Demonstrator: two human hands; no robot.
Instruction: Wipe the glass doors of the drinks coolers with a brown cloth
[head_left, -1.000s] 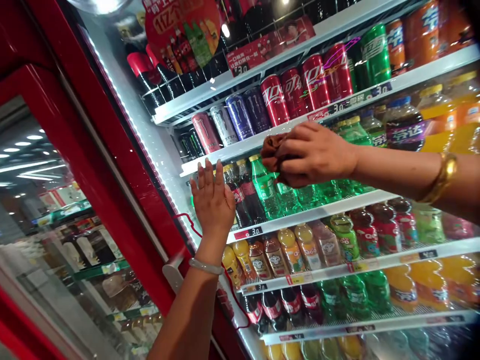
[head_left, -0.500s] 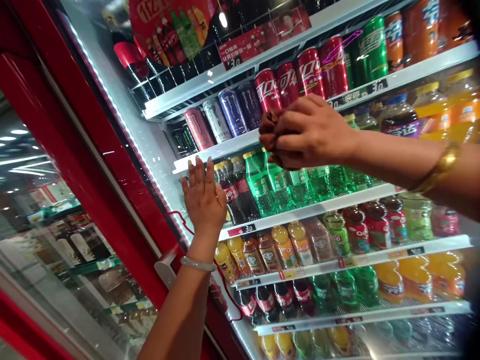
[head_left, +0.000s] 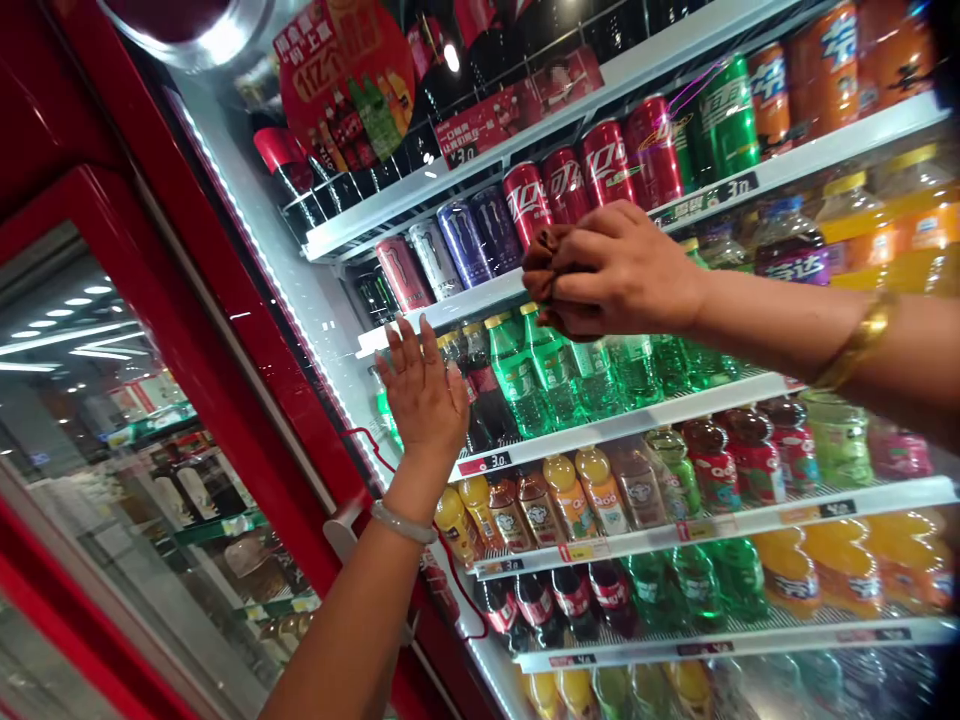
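Note:
My left hand [head_left: 424,400] is raised with its fingers spread against the glass front of a drinks cooler, and nothing is in it. A pale bangle circles that wrist. Higher and to the right, my right hand [head_left: 615,270] is closed on a crumpled dark brown cloth [head_left: 541,270], held against or just before the glass. A gold bangle [head_left: 862,340] sits on that forearm. Behind the hands stand red cans [head_left: 527,205], purple cans [head_left: 465,240] and green bottles [head_left: 516,375].
The cooler's red frame [head_left: 225,310] slants down the left, with a grey handle [head_left: 343,535] beside my left wrist. Price-tagged shelves [head_left: 622,540] hold many bottles. A thin red cord [head_left: 367,435] hangs near my left hand. Another display case shows at far left.
The view has shifted a little, bringing a round metal-rimmed object in at the top left. My left hand sits slightly further right in view; my right hand still grips the cloth.

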